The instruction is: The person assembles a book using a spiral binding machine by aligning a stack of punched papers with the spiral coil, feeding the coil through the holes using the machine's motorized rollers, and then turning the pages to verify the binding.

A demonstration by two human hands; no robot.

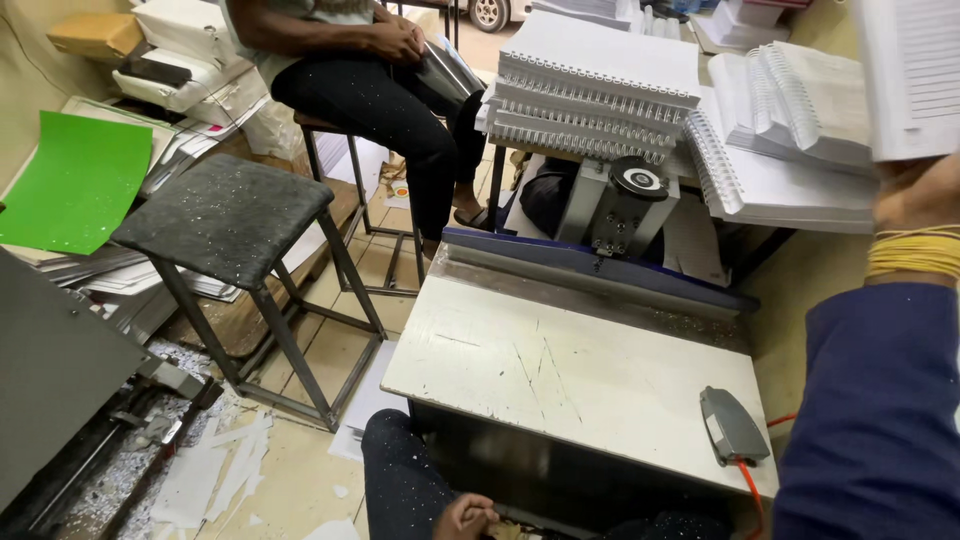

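The right hand [915,195], rubber bands at its wrist, is raised at the far right of the white work table [560,370] and grips the lower edge of a sheaf of lined paper [912,75] held up above the table. The left hand [465,517] lies low by the table's near edge, fingers curled on something I cannot make out. Behind the table stand stacks of spiral-bound booklets [590,95]; left of it, a black stool [225,215]
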